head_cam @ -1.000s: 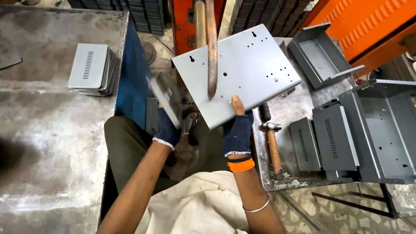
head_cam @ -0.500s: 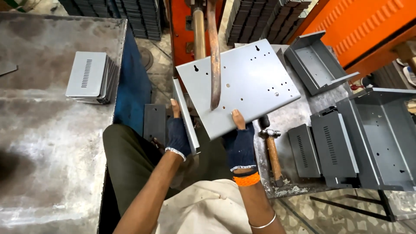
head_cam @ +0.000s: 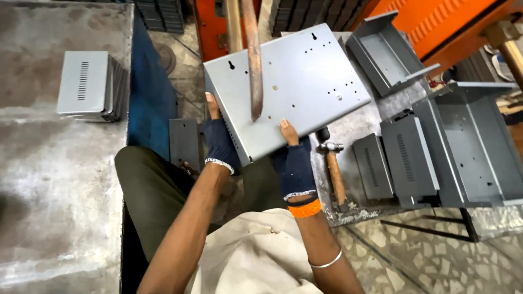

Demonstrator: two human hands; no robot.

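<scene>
The grey sheet-metal panel [head_cam: 297,87] is held tilted above the person's lap, between both hands, with its punched holes and two keyhole slots facing up. The left hand [head_cam: 219,142], in a dark fingerless glove, grips the panel's folded near-left edge; its fingers [head_cam: 211,104] are closed over that edge, with the thumb lying along the flange. The right hand [head_cam: 294,163], gloved likewise, clamps the panel's near edge; the thumb presses on the top face, while the remaining fingers are hidden beneath the sheet. An orange band sits at the right wrist, just below the glove cuff.

Directly beyond the right thumb, a worn metal bar [head_cam: 252,54] crosses the panel's face and ends near its middle; whether the bar touches the sheet cannot be determined.

Just to the right of the right-hand fingers, a hammer [head_cam: 331,169] with a wooden handle lies on the desk [head_cam: 354,130]. Further right on the same desk stand slotted grey covers [head_cam: 400,155] and an open grey box housing [head_cam: 474,141]. Beyond these lies an open grey tray [head_cam: 384,51].

Well to the left of the left-hand fingers, a stack of slotted grey covers [head_cam: 87,84] rests on a second metal desk [head_cam: 54,190].
</scene>
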